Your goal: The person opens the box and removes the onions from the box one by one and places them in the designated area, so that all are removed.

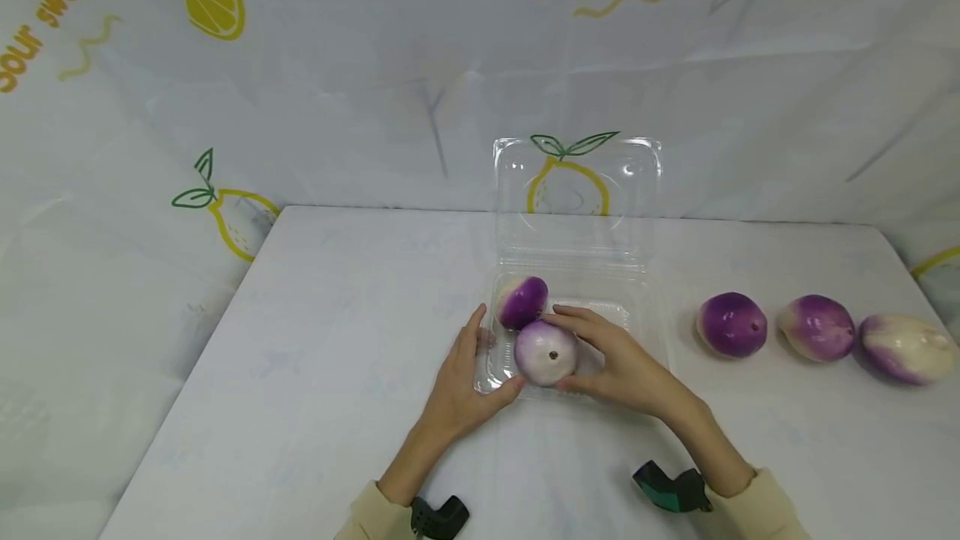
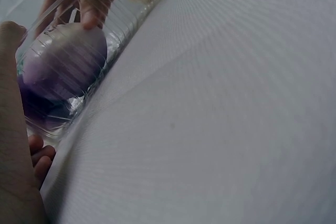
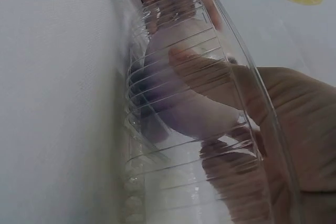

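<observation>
**One turnip inside, a second between the fingers, three outside**

One purple turnip already lies in the clear clamshell box, just beyond the fingertips. The fingers of the right hand pinch a paler turnip inside the tray; this one touches or nearly touches its neighbour, and I judge its placing almost finished. The fingers of the left hand are spread along the left wall of the box, the thumb near the held turnip; whether they press, I cannot tell. To the right of the right fingers, three remain on the counter: a dark turnip, a mottled turnip and a mostly cream turnip. The lid stands open beyond both hands, so closing it is not yet done.

The box is thin, shiny plastic with ribbed walls. The turnips are rounded, smooth and glossy, violet fading to cream. The counter's white surface shows a fine texture.
</observation>
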{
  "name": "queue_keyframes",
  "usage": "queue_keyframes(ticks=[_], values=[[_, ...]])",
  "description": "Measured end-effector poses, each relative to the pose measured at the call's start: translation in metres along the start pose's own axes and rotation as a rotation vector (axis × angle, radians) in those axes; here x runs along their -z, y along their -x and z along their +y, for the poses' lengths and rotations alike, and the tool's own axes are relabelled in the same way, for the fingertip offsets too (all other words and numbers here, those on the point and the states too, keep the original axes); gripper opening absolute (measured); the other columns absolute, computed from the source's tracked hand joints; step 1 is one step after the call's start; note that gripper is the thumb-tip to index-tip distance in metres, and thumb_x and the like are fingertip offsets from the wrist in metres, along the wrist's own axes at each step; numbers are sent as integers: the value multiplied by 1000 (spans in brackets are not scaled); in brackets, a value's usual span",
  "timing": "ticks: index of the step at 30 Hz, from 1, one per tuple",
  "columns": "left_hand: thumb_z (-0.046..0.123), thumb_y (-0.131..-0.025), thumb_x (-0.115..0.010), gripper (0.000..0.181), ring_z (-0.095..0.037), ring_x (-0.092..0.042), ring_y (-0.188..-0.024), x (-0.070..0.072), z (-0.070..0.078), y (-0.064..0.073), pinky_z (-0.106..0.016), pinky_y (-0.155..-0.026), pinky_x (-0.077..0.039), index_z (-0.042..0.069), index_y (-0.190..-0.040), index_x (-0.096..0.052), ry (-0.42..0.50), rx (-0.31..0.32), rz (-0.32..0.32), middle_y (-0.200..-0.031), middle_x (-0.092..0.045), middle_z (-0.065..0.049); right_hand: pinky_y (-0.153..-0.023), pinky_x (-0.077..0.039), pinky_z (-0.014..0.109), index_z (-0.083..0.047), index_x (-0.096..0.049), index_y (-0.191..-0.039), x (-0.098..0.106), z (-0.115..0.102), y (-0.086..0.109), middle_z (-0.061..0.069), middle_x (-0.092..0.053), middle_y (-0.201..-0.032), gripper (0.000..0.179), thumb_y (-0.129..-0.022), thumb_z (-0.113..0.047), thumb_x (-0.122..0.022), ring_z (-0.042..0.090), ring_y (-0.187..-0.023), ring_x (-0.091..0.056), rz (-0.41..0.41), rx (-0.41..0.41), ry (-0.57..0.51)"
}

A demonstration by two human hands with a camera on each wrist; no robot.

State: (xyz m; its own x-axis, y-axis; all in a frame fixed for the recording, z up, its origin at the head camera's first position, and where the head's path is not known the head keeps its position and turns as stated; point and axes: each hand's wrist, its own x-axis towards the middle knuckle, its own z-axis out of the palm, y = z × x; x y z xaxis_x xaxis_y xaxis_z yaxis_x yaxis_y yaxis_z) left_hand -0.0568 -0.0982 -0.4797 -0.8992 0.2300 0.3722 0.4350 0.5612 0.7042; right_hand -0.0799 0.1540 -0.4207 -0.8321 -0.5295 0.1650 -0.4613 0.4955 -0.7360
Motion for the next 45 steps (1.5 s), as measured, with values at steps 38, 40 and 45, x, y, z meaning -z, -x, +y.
queue_keyframes(ticks=[38,40,45], values=[[39,-81,-77,100,-21,-61,-110,1,0,0,-42,-98,-54,13,-162,-25,14,57,-14,-122,-63,-9,-99,-55,52,-1,-53,-144,11,-10,5,16,-56,-137,83,-72,-15,-93,35,-121,-62,61,-112,100],[40,-81,-77,100,-21,-61,-110,1,0,0,-43,-98,-54,13,-162,-25,14,65,-20,-122,-63,-9,-102,-52,56,-3,-53,-145,7,-8,3,17,-54,-142,87,-70,-16,-94,38,-127,-59,65,-105,112],[40,-81,-77,100,-21,-61,-110,0,1,0,-43,-97,-55,12,-162,-25,20,66,-22,-122,-63,-10,-101,-53,55,-3,-57,-142,-2,-5,0,14,-60,-136,83,-68,-14,-94,36,-125,-61,107,-74,149]])
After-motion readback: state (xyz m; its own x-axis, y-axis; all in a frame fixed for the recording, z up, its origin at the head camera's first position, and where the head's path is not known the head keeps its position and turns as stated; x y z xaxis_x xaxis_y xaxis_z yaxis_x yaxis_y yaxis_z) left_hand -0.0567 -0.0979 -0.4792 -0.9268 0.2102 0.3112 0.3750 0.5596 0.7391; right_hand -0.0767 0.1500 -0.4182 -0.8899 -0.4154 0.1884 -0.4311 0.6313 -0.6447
